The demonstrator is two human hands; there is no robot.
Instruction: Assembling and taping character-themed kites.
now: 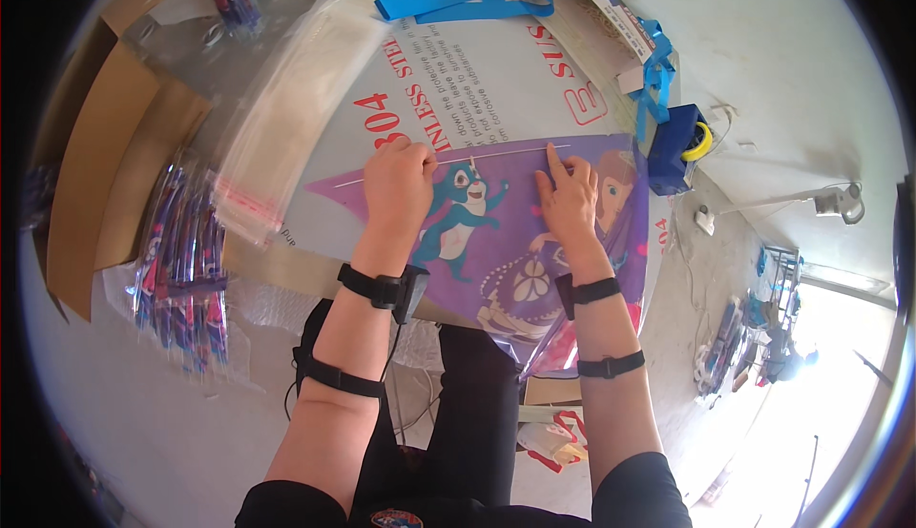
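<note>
1. At the left, an open cardboard box (105, 185) is seen with its flaps folded outward; its depth is hidden.
2. In clear wrapping beside it, colourful packed bundles (181, 275) are held.
3. By the table's far right corner, a small open box (618, 15) is placed; its brownish contents are too small to identify.
4. A yellow tape roll (700, 142) is held in a blue dispenser (668, 164).
5. The purple printed sheet (520, 232) is spread over the table's near part, a thin white rod (496, 155) laid along its upper edge.
6. The left hand (399, 180) is curled narrow over the rod's left part; whether the rod is gripped cannot be told.
7. The right hand (571, 196) is held palm-down on the sheet, fingers parted, index finger extended to the rod's right end.
</note>
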